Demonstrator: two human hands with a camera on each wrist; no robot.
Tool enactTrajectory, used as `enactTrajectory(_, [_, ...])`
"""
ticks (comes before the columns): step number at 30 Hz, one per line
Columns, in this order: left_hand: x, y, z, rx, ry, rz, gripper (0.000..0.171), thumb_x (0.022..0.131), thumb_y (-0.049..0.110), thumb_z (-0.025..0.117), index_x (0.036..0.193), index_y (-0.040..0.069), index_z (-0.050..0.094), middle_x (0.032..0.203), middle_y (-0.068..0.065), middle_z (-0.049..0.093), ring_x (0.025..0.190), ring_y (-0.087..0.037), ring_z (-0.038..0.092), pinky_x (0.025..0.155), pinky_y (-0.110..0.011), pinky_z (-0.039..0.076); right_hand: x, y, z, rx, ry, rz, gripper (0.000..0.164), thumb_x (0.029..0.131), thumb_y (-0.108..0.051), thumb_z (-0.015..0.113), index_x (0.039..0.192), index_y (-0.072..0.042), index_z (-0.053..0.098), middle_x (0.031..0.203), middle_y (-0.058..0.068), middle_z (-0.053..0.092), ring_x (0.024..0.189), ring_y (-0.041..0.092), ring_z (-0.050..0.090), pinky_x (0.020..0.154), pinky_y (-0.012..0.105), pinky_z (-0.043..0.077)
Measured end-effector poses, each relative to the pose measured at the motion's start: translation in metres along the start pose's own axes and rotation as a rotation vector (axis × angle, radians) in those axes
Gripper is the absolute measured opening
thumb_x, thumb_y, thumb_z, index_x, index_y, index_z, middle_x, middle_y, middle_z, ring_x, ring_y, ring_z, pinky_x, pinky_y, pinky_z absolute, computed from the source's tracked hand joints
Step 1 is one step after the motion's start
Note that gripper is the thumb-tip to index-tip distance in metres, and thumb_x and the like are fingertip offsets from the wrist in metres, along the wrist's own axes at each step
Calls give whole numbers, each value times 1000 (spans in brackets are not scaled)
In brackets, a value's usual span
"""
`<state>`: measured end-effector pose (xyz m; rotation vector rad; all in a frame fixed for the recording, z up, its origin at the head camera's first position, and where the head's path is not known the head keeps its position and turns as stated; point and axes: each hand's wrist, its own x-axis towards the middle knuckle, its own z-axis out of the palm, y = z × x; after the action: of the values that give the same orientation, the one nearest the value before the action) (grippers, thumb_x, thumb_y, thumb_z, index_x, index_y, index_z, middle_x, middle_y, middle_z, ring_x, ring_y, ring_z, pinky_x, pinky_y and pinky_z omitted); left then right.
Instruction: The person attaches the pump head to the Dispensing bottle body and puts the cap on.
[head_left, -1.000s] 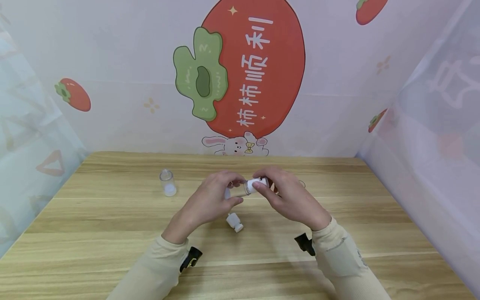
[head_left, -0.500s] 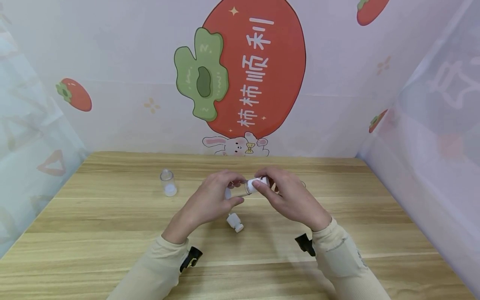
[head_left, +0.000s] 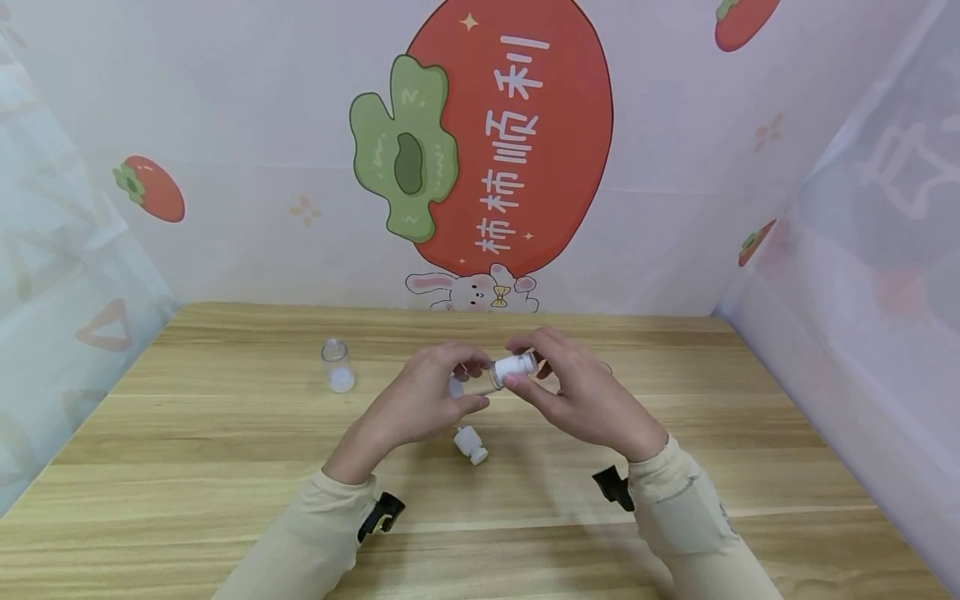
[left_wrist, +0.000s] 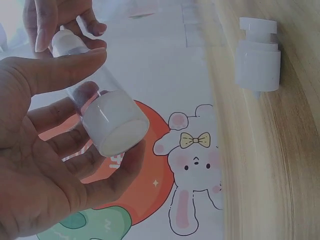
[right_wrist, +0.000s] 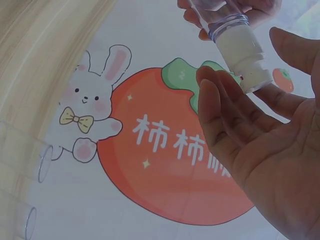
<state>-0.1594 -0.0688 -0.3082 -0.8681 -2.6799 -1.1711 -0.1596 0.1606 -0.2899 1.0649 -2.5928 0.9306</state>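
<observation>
My left hand point(head_left: 431, 387) holds a clear bottle point(left_wrist: 116, 122) with a white base, tilted above the table. A white pump head point(head_left: 513, 367) sits on the bottle's mouth, pointing right. Around that pump head, my right hand point(head_left: 573, 392) has its fingers loosely bent. In the right wrist view the thumb point(right_wrist: 295, 52) stands apart from the pump head, while the other fingers lie close beside it; whether they touch cannot be told. A second white pump head point(head_left: 470, 445) lies on the table below the hands.
Another clear bottle point(head_left: 337, 367) with a white base stands at the left on the wooden table point(head_left: 247, 467). Two clear tube-like covers, one nearer the rabbit print point(right_wrist: 25, 152) and one lower point(right_wrist: 17, 215), lie on the table. A printed cloth wall point(head_left: 247, 233) closes the back.
My right hand's fingers have loosened from the pump head, so more of it shows now. The left hand and bottle stay nearly in place.
</observation>
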Motion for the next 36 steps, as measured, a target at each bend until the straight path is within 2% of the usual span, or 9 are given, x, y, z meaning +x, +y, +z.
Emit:
enactTrajectory(5, [1, -1, -1, -32, -23, -19, 35, 83, 8, 84, 116, 6, 71, 105, -5, 68, 95, -23, 63, 85, -38, 54, 0, 0, 0, 13, 5, -44, 36, 95, -18, 74, 127, -9, 62, 116, -3, 63, 95, 12, 61, 82, 34, 55])
enactTrajectory(9, [1, 0, -2, -42, -41, -39, 36, 84, 8, 83, 117, 6, 71, 104, -2, 67, 93, -20, 63, 85, -36, 54, 0, 0, -1, 6, 8, -76, 40, 90, -12, 78, 126, -8, 62, 119, -3, 63, 97, 10, 60, 83, 34, 55])
enactTrajectory(16, [1, 0, -2, -92, -59, -46, 33, 84, 6, 82, 115, 3, 71, 100, -4, 68, 92, -23, 64, 86, -46, 55, 0, 1, 0, -3, -1, -93, 37, 88, -1, 77, 122, -10, 64, 120, -2, 64, 99, 11, 61, 83, 36, 56])
enactTrajectory(19, [2, -1, -1, -89, -59, -41, 33, 84, 5, 82, 114, 3, 71, 100, -5, 68, 92, -24, 64, 85, -46, 55, 0, 0, 0, -2, -3, -90, 36, 88, 2, 76, 120, -10, 65, 119, -2, 64, 99, 11, 61, 84, 35, 56])
enactTrajectory(28, [1, 1, -2, -63, -54, -52, 34, 83, 6, 83, 115, 4, 71, 102, -3, 68, 92, -22, 63, 84, -37, 54, -1, -1, 0, -2, -3, -80, 32, 90, -1, 76, 119, -9, 65, 116, -3, 64, 96, 9, 62, 84, 33, 56])
enactTrajectory(36, [0, 2, 1, 2, 1, -38, 33, 83, 7, 84, 114, 6, 72, 101, -2, 66, 93, -21, 60, 82, -35, 51, 0, 1, 1, -5, -9, -64, 27, 94, -8, 73, 121, -8, 65, 116, -3, 65, 94, 9, 62, 82, 35, 57])
